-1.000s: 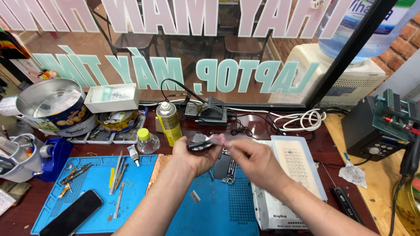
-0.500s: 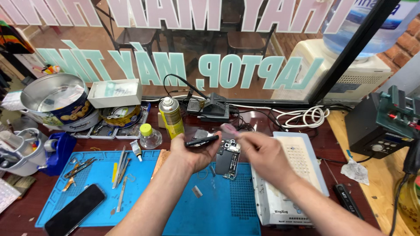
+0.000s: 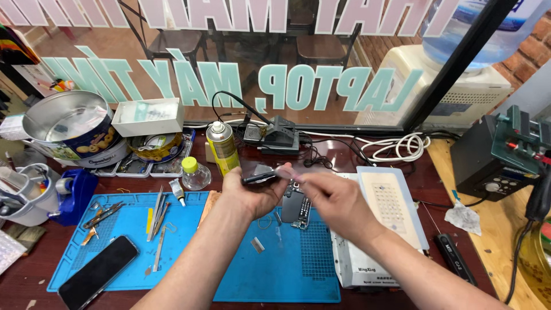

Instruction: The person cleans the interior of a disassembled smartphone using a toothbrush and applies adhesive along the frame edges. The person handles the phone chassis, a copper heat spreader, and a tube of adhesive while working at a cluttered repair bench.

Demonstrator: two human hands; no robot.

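The left hand (image 3: pixel 252 189) grips a small dark part (image 3: pixel 259 177) above the blue mat (image 3: pixel 189 252). The right hand (image 3: pixel 336 201), at 3 o'clock, pinches a thin pink tool (image 3: pixel 288 172) against it. The opened phone (image 3: pixel 297 205) lies below, unassembled.

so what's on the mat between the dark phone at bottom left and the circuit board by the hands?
Head view: tweezers and small metal tools lie on the blue mat between the phone and the circuit board; the left forearm also crosses there.
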